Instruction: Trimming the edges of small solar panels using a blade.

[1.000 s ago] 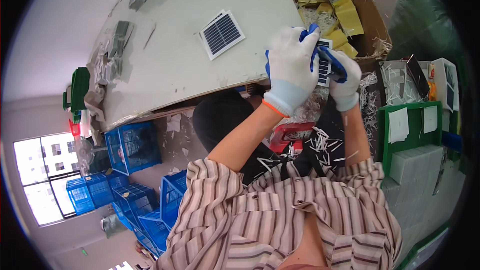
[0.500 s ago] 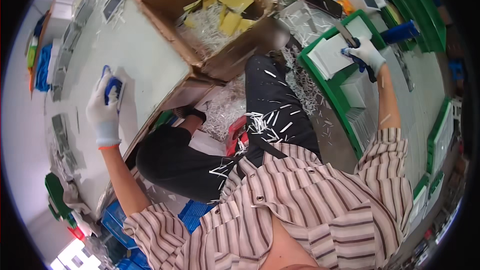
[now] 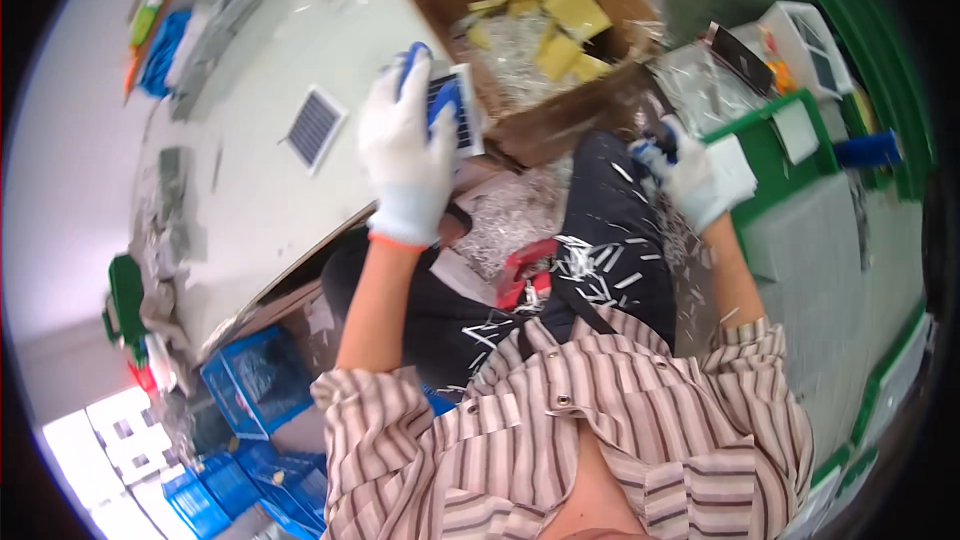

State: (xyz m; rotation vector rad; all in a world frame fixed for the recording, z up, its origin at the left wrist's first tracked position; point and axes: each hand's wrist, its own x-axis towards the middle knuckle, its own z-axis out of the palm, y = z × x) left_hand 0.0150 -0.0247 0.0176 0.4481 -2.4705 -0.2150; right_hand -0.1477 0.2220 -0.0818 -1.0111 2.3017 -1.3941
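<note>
My left hand (image 3: 408, 140), in a white glove with blue fingertips, grips a small solar panel (image 3: 466, 115). The dark, white-bordered panel is tilted at the table's edge beside the cardboard box. Another solar panel (image 3: 315, 128) lies flat on the pale table (image 3: 255, 205), to the left of that hand. Over my thigh, next to the green tray (image 3: 750, 127), my gloved right hand (image 3: 685, 168) is closed round a flat-bladed tool (image 3: 655, 112), blurred and dark. White squares (image 3: 733, 170) show right beside this hand; whether it touches them I cannot tell.
A cardboard box (image 3: 560, 125) holds yellow pieces (image 3: 573, 8) and white shreds. White strips (image 3: 600, 265) litter my trousers. A phone (image 3: 740, 58) and a blue roll (image 3: 868, 149) are near the tray. Blue crates (image 3: 258, 380) stand at lower left.
My left hand has moved right, from the tabletop to the box's side, and now has a solar panel. My right hand has drawn left from over the tray; the whole view has shifted.
</note>
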